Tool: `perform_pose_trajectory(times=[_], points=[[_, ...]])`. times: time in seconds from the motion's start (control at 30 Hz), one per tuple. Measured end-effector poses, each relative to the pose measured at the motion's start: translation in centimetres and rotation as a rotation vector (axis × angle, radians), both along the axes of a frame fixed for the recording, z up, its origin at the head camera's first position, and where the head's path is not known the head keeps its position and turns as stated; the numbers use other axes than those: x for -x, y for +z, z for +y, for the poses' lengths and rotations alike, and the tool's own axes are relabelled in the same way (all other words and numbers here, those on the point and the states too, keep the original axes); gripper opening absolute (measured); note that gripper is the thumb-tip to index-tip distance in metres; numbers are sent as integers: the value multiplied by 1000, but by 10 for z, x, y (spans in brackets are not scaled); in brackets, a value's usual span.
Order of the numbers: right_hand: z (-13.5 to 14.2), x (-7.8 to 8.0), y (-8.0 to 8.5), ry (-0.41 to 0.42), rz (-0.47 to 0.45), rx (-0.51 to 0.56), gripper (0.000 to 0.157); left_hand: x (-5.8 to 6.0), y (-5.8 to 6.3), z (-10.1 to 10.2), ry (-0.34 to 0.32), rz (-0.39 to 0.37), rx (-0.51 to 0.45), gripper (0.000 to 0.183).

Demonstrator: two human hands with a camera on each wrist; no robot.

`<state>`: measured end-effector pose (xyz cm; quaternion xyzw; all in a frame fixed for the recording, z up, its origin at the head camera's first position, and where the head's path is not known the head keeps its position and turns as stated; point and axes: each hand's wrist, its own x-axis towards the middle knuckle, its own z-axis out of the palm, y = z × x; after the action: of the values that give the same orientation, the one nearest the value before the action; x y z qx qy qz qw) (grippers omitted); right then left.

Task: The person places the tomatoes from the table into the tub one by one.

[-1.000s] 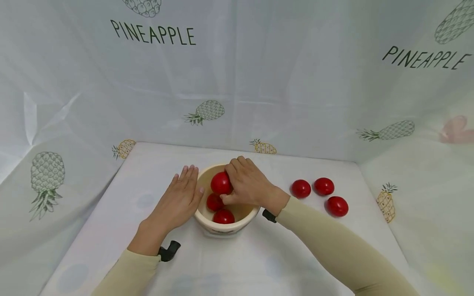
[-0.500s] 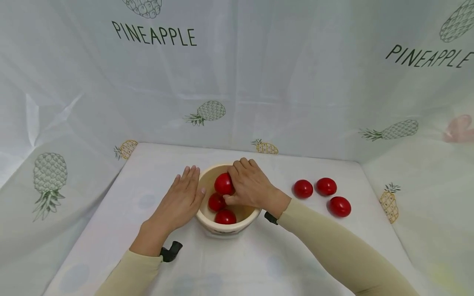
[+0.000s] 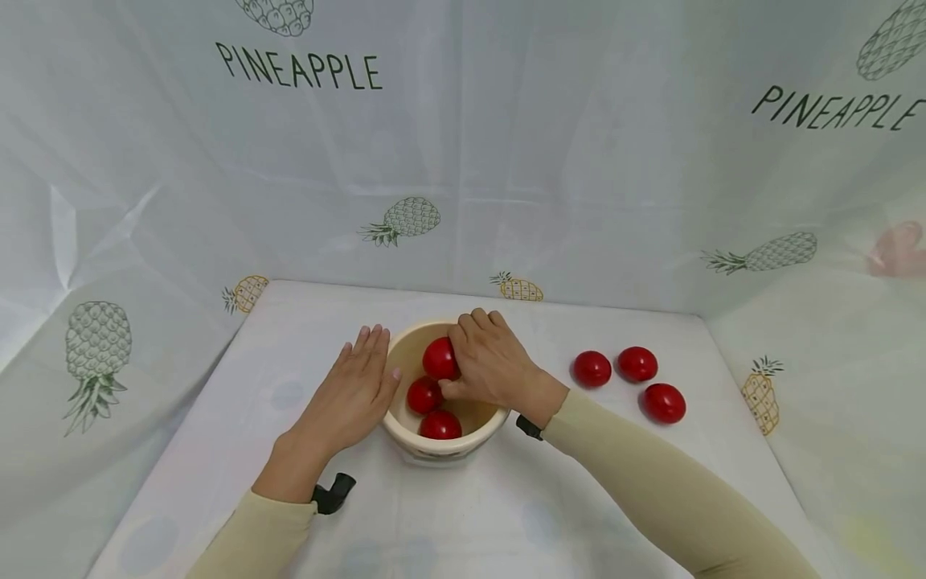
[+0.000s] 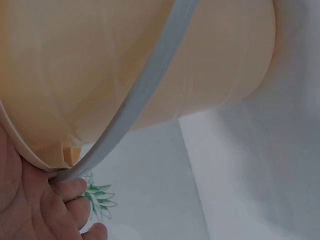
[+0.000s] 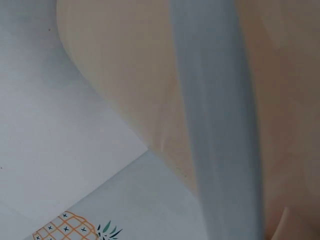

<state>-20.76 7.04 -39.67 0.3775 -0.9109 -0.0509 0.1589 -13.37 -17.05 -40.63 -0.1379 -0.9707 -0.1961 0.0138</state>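
Observation:
A cream bucket (image 3: 407, 438) stands upright on the table, its grey handle (image 4: 142, 85) hanging down its side in the left wrist view. My left hand (image 3: 352, 392) lies along the left rim, fingers straight. Over the right rim reaches my right hand (image 3: 488, 359), gripping a glossy red egg-shaped ball (image 3: 441, 359) inside the bucket's mouth. Its fingertips are hidden behind the ball and the rim. Lower in the bucket sit another red ball (image 3: 424, 396) and a red ball near the front wall (image 3: 440, 425). Only the bucket's outside and handle fill most of the right wrist view.
To the right of the bucket lie three more red pieces: a near-left one (image 3: 592, 369), a back one (image 3: 637, 364) and a front one (image 3: 663, 404). White pineapple-print sheeting (image 3: 579, 201) rises behind the table (image 3: 463, 523) and along both sides.
The red ball in my right hand has shifted slightly right, closer in to the palm. My left hand keeps its place on the rim. The whole head view has drifted a little.

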Motion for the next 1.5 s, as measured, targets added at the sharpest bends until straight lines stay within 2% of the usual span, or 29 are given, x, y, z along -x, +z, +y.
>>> perform_pose_trajectory(times=[0.27, 0.67, 0.93, 1.07, 1.17, 1.27, 1.5], points=[[0, 0, -1, -22, 12, -34, 57, 0, -1, 0, -3, -7, 0, 70], [2, 0, -1, 7, 40, -38, 60, 0, -2, 0, 5, -7, -7, 71], [3, 0, -1, 6, 45, -6, 58, 1, -2, 1, 7, -11, -19, 71], [8, -3, 0, 47, 66, 96, 51, -1, -2, 0, 8, -12, -31, 71], [19, -5, 4, 88, 97, 201, 47, -1, -3, 1, 6, -16, -37, 71], [37, -6, 7, 93, 143, 265, 46, -1, -3, 1, 7, -17, -39, 71], [105, -6, 3, -11, 221, 307, 50, 0, -3, 0, 7, -8, -27, 72]])
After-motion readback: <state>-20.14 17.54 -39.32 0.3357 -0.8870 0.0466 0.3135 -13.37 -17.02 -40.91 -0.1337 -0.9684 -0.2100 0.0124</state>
